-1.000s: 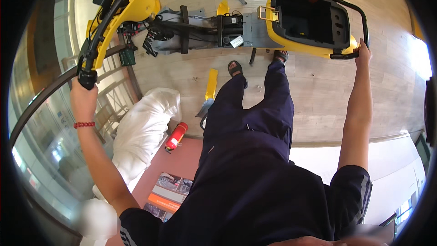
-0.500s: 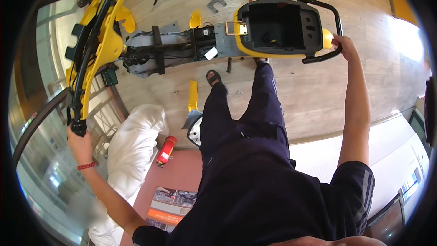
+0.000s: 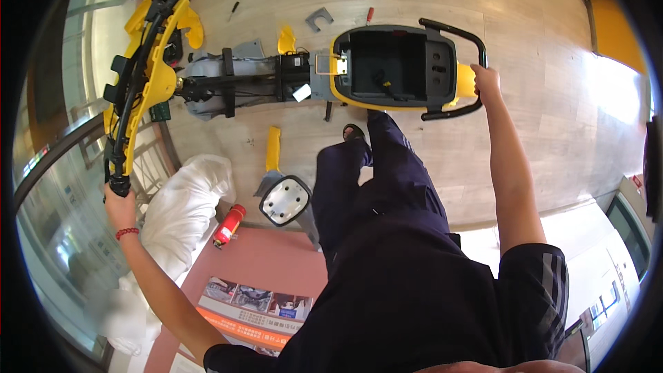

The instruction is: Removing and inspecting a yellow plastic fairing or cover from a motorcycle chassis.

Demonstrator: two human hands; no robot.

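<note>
L hand (image 3: pixel 121 206) is closed round black handlebar grip (image 3: pixel 119 185); R hand (image 3: pixel 487 85) is curled round black rear rail (image 3: pixel 480 45). Yellow scooter (image 3: pixel 294 76), w/ open storage box (image 3: pixel 445 86), is btwn both hands, above the wood floor (image 3: pixel 552 152).

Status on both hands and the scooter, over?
Left hand on handlebar grip; right hand gripping rear grab rail. Yellow scooter partly stripped, storage bin open. Loose yellow panel on floor.

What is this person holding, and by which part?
A partly stripped yellow scooter: the left hand grips the handlebar at its near end, the right hand the rear grab rail at its crossbar.
</note>
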